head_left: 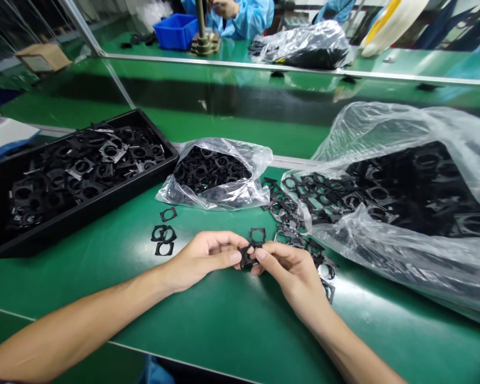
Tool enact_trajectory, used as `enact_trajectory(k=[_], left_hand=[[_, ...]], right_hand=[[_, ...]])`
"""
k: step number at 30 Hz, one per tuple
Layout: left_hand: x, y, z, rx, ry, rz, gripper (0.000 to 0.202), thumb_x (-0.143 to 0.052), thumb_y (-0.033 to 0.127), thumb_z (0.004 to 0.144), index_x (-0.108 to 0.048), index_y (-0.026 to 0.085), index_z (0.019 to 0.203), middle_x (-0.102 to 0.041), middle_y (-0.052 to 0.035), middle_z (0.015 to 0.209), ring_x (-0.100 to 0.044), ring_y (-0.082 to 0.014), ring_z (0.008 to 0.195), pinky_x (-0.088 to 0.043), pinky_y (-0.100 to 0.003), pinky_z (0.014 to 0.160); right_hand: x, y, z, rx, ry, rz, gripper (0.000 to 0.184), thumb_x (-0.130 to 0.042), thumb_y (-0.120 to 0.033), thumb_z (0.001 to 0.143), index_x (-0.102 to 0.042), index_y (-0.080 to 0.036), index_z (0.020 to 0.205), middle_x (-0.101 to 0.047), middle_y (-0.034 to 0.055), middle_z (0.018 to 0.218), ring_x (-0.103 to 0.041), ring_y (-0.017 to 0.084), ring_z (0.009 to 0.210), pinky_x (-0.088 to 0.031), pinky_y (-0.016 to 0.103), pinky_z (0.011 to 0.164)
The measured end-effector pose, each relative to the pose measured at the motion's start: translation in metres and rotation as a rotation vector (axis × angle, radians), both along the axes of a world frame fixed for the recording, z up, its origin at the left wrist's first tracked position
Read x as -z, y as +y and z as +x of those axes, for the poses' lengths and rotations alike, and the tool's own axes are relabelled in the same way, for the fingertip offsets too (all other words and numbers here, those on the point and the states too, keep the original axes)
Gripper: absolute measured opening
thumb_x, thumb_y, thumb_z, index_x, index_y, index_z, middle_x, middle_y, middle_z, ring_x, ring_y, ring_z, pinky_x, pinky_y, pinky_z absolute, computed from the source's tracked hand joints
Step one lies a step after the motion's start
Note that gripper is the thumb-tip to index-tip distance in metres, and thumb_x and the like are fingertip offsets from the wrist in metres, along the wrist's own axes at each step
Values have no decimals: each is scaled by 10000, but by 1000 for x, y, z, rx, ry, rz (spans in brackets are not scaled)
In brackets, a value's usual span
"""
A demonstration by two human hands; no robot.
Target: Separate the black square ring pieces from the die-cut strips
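Note:
Between the fingertips of both hands is a small black plastic frame (247,258) with a round opening, held above the green table. My left hand (211,252) pinches its left side with thumb and fingers. From the other side, my right hand (288,262) grips it the same way. Fingers partly cover the piece, so I cannot tell whether it is one part or two together. Just behind it lies another black frame (258,230). Several loose frames (164,249) rest left of my left hand, and a heap of them (288,216) spreads beyond my right.
A black tray (116,198) full of black parts stands at left. An open plastic bag (220,201) of black rings sits mid-table; a larger bag (384,120) spills frames at right. Beyond the metal rail (240,65) are a blue bin (176,33) and a person in blue sleeves (252,18).

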State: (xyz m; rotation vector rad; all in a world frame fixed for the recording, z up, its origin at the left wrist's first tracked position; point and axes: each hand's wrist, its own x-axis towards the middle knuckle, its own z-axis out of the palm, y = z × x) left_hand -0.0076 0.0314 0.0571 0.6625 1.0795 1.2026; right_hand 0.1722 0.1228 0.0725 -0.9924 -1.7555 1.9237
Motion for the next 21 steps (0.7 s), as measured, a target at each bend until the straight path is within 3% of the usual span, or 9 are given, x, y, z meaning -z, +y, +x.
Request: enact_trajectory(k=[7,15,18,21], left_hand=[[4,-1,0,61,11,88,376,-740,513,866,-712,145,937,-648,-24,821,-582,-150,799,-460,-277,800],[0,-7,5,72,248,83,387,-696,557,874,-677,176,938,-590,-2,819,-535,-147,783,-439,-233,714],[5,-12,9,57,353,22,306,-695,496,892,-672,191,895,-564,20,753,-515,-127,703,-418,-208,636],[11,-13,11,27,357,43,296,-676,498,900,-675,202,893,-635,1,781,-596,-148,728,-477,-217,671]], right_hand=[[-2,-4,-1,-40,17,3,360,-676,-472,917,-715,-172,722,-726,46,689,-647,174,662,-499,276,678],[-7,-9,8,-66,-81,528,283,-575,-253,964,-583,-201,686,-569,6,669,-547,160,676,-418,272,639],[-8,-15,11,-85,-42,541,248,-601,-254,953,-564,-203,713,-563,-9,692,-546,145,679,-435,262,656],[-6,-18,12,-90,23,487,188,-725,-347,887,-624,-204,817,-624,6,786,-594,153,732,-485,258,695]])
